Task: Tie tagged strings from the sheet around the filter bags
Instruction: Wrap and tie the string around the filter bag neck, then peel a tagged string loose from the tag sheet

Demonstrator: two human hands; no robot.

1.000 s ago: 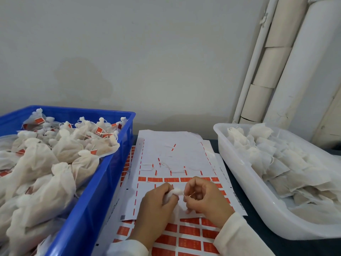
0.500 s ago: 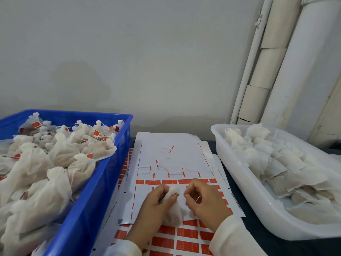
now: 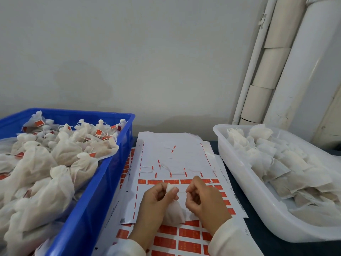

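Between the two hands, over the tag sheet (image 3: 177, 159), a filter bag (image 3: 174, 211) is held: its gathered neck is pinched by the left hand (image 3: 156, 198), its body hanging below. Just right of it, the right hand (image 3: 204, 198) is curled, a thin string seemingly pinched. Left of the hands, tied bags are heaped in a blue crate (image 3: 110, 174); right, untied bags in a white tub (image 3: 238, 169).

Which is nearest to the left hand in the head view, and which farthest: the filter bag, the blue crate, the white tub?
1. Filter bag: in the left hand's grip.
2. Blue crate: to its left.
3. White tub: far right, beyond the right hand.
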